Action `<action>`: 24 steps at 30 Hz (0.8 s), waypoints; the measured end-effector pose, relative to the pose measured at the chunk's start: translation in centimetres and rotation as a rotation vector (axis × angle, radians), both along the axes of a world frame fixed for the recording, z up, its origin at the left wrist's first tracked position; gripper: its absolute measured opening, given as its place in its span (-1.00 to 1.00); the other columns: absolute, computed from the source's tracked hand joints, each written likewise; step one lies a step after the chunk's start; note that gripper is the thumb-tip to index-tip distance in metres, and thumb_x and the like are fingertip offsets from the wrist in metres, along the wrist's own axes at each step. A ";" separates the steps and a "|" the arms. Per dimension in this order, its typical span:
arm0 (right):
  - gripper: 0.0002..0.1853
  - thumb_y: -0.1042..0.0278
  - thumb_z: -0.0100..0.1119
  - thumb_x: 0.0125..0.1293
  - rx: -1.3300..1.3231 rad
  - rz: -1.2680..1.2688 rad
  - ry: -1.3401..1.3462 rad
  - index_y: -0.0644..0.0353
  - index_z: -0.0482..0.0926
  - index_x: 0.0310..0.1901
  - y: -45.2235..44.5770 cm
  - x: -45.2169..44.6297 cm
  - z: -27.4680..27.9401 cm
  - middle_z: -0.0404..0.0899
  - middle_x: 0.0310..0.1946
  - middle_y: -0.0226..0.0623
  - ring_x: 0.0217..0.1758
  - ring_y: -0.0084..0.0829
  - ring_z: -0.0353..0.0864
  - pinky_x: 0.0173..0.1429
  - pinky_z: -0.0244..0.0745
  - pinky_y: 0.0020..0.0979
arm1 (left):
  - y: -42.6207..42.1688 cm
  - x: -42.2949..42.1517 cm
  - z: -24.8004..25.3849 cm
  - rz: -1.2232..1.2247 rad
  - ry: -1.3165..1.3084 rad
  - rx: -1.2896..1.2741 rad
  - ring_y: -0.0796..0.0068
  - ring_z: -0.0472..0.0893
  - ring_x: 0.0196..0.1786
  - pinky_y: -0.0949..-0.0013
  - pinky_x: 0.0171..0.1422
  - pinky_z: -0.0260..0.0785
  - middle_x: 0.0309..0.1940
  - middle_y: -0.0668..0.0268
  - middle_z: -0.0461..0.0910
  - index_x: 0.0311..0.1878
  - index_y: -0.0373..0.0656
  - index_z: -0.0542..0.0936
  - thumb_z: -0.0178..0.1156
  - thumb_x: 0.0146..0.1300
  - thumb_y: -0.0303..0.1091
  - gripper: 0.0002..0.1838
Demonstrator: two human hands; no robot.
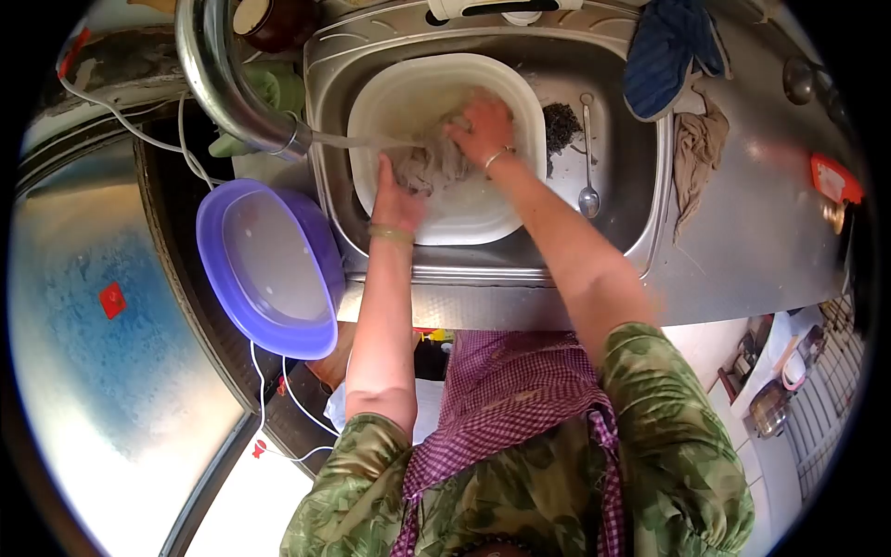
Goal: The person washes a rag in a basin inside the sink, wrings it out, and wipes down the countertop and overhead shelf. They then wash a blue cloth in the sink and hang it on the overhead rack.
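Note:
A white basin of cloudy water stands in the steel sink, and a greyish wet cloth lies in it. Water from the curved tap runs onto the cloth. My left hand is at the basin's near left side beside the cloth, thumb stretched up and apart from the fingers, which are partly blurred. On the cloth's far right, my right hand is spread, its thumb towards the cloth and fingers apart. Motion blur softens both hands; the cloth's underside is hidden.
Right of the basin, a spoon and a dark clump of scraps lie in the sink. A purple tub stands to the left. A blue striped mitt and a brown rag rest on the right.

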State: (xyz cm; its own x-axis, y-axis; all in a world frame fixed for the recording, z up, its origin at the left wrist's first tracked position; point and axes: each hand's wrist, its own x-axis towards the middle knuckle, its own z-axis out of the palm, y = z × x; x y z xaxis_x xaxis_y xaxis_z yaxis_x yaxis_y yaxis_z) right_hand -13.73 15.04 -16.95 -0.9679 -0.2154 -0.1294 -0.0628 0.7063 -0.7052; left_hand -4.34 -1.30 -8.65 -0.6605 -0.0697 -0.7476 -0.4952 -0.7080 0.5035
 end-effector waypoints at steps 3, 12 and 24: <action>-0.54 -0.06 0.33 0.16 -0.582 -0.012 -0.454 0.17 0.63 -0.11 -3.6 2.9 2.8 0.59 -0.13 -0.10 0.03 -0.06 0.54 0.17 0.42 -0.13 | 0.1 -0.9 -1.5 0.119 -0.044 0.049 0.19 0.36 0.36 -0.01 0.41 0.20 0.38 0.28 0.34 0.42 -0.02 0.32 0.05 0.30 0.37 -0.20; -0.72 0.16 0.37 -0.04 -0.543 0.327 0.211 0.17 0.57 -0.40 -5.8 9.0 14.8 0.59 -0.41 -0.24 -0.32 -0.09 0.56 -0.21 0.51 -0.10 | 0.2 0.6 1.9 0.129 0.209 0.640 0.26 0.52 0.19 0.14 0.31 0.35 0.20 0.24 0.52 0.33 -0.12 0.41 0.18 0.31 0.07 -0.36; -0.84 0.34 0.32 0.14 -0.952 -0.375 -0.127 0.27 0.61 -0.37 5.5 -1.2 11.5 0.68 -0.47 -0.31 -0.45 -0.57 0.50 -0.31 0.44 -0.40 | 0.3 -0.1 6.7 -0.710 0.125 -1.312 0.04 0.56 0.17 0.19 0.26 0.42 0.15 0.02 0.55 0.40 -0.24 0.26 0.54 -0.10 -0.42 -0.05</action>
